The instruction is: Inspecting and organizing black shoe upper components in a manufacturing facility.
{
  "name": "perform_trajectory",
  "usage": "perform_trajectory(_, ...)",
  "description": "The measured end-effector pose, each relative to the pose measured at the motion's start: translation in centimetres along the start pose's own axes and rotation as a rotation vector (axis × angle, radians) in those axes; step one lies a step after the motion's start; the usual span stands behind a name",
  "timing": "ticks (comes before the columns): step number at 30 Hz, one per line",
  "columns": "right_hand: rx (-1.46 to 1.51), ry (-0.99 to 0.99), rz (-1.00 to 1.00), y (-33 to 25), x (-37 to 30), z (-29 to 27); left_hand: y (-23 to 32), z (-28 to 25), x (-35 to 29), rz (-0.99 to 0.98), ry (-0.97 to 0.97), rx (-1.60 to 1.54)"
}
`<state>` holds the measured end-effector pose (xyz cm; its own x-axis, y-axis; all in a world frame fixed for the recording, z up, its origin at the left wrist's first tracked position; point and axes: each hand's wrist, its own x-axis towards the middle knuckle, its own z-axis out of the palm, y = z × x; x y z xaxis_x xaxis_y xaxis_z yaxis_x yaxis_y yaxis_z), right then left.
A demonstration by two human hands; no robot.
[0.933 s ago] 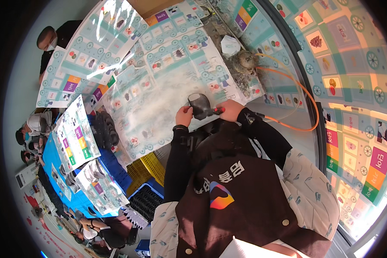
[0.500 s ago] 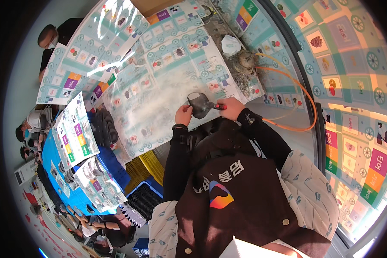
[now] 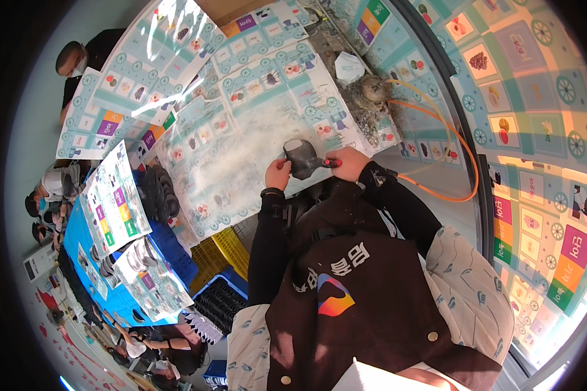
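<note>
Over the near edge of the patterned worktop (image 3: 261,143), a dark grey, rounded piece (image 3: 300,163) with a pale patch at its top is held between my hands. My left hand (image 3: 278,175) pinches its left edge, fingers closed. Closed as well, my right hand (image 3: 351,163) grips a small dark tool with a red part (image 3: 331,163). The tool's narrow dark end meets the piece's right side. Its exact kind is too small to make out, and my fingers hide part of it.
Dark curved pieces (image 3: 160,192) are heaped on the left, above yellow crates (image 3: 218,254) and a blue crate of black parts (image 3: 220,301). Orange hose (image 3: 474,169) loops at right. A dusty round fixture (image 3: 374,89) stands at the far right; patterned panels surround the worktop. Other people are at left.
My hands, the piece and the tool stay almost where they were, with only a very slight shift. People at the lower left have moved a little.
</note>
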<state>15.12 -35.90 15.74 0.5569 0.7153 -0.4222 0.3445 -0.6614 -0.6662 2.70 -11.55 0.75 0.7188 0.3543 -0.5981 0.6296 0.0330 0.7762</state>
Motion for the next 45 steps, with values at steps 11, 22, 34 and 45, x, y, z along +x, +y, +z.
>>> perform_trajectory(11, -0.01, -0.001, -0.004, 0.1, 0.1, 0.0, -0.4, -0.2, 0.5, 0.004, 0.004, 0.008)
perform_trajectory(22, -0.025, 0.02, 0.036, -0.8, -0.1, -0.8, 0.0, -0.2, 0.3, -0.005, -0.004, 0.024)
perform_trajectory(34, -0.008, -0.021, -0.005, -0.3, -0.2, 0.2, 0.2, -0.1, 0.2, -0.002, -0.016, 0.035)
perform_trajectory(45, -0.038, -0.097, -0.007, -0.4, 0.1, 0.2, -0.3, -0.2, 0.5, 0.005, -0.014, 0.039)
